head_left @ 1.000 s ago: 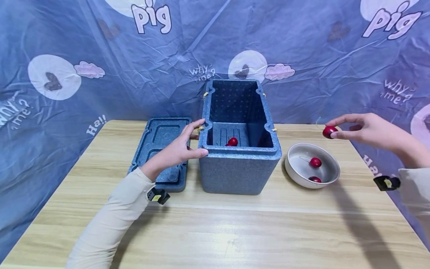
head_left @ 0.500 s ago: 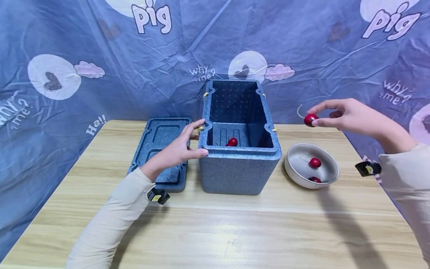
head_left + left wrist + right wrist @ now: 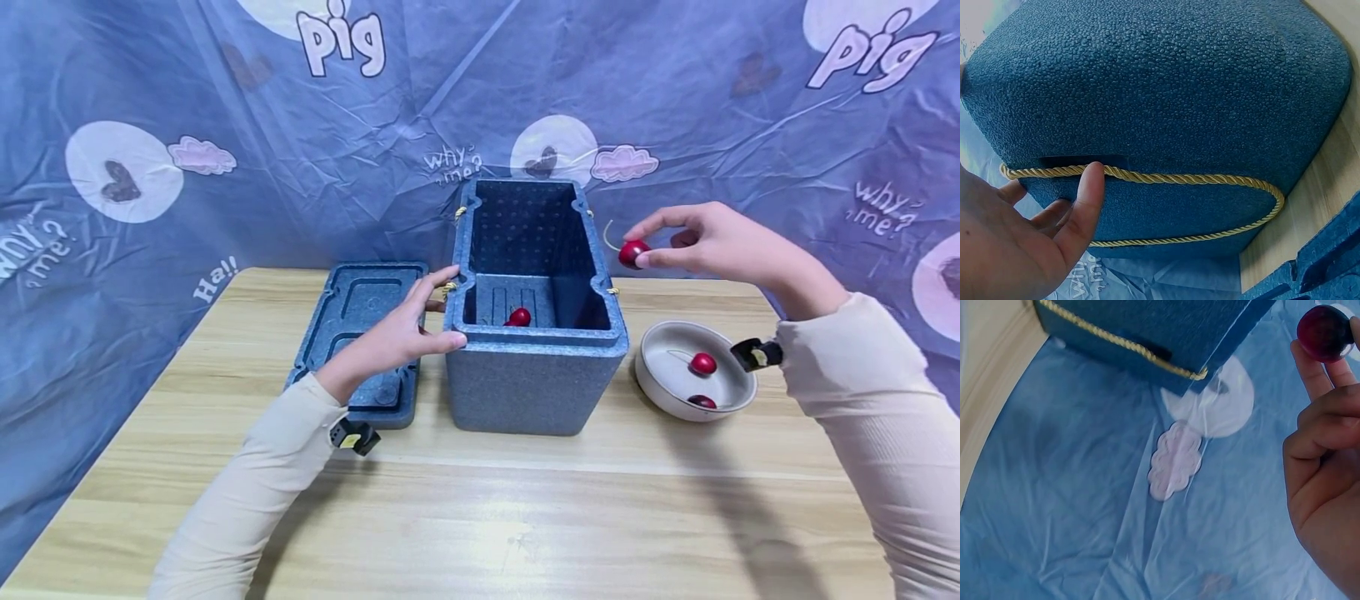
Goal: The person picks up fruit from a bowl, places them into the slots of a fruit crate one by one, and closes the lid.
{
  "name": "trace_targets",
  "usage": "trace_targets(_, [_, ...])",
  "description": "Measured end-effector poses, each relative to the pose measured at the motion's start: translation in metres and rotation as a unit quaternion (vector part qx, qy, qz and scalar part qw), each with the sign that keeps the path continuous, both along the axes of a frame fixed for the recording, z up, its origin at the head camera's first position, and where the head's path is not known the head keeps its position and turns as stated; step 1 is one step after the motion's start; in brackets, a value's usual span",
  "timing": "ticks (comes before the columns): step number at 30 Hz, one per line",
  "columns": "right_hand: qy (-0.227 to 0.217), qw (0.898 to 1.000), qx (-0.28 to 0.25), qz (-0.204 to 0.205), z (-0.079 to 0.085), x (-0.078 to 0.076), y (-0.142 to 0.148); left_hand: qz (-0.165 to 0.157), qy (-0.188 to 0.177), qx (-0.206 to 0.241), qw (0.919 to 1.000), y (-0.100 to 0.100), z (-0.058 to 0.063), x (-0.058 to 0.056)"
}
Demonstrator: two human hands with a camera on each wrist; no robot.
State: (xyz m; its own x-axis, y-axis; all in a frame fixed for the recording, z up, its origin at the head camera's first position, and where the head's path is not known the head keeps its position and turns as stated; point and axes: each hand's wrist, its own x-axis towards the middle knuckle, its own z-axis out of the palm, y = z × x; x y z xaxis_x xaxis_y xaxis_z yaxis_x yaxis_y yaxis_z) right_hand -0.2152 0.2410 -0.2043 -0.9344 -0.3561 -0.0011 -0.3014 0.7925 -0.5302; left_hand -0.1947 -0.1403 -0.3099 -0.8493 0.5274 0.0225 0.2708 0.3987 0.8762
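Observation:
My right hand (image 3: 723,242) pinches a red cherry (image 3: 633,253) by thumb and fingertips, its thin pale stem sticking up to the left. They hover in the air just right of the tall blue foam box (image 3: 536,387). In the right wrist view the cherry (image 3: 1325,334) looks dark and glossy. Resting on the box's left rim and front corner is my left hand (image 3: 401,333), fingers fairly straight. The left wrist view shows that hand (image 3: 1041,231) beside a gold rope (image 3: 1179,179) on the box's side. Inside the box lies red fruit (image 3: 519,317), partly hidden by the front wall.
Right of the box stands a round pale bowl (image 3: 678,407) with two cherries inside, one of them near its front wall (image 3: 702,363). The blue box lid (image 3: 375,292) lies on the wooden table (image 3: 450,517) at left. A printed blue cloth (image 3: 360,183) hangs behind.
My right hand has carried the cherry left and slightly up, from above the bowl's far side to near the box's right rim. The left hand stays in place on the box.

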Motion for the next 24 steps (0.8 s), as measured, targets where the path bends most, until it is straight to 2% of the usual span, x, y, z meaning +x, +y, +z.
trace_targets(10, [-0.004, 0.999, -0.015, 0.029, -0.001, -0.008, -0.032, 0.000, 0.004, 0.001, 1.0000, 0.000, 0.000, 0.000])
trace_targets(15, [-0.023, 0.998, -0.025, 0.053, -0.004, -0.010, -0.045, -0.004, 0.008, 0.000, 1.0000, 0.000, 0.000, 0.001])
trace_targets(24, [-0.025, 0.995, -0.011, 0.093, -0.009, -0.015, -0.071, -0.001, 0.009, -0.005, 0.9999, 0.000, 0.000, 0.001])
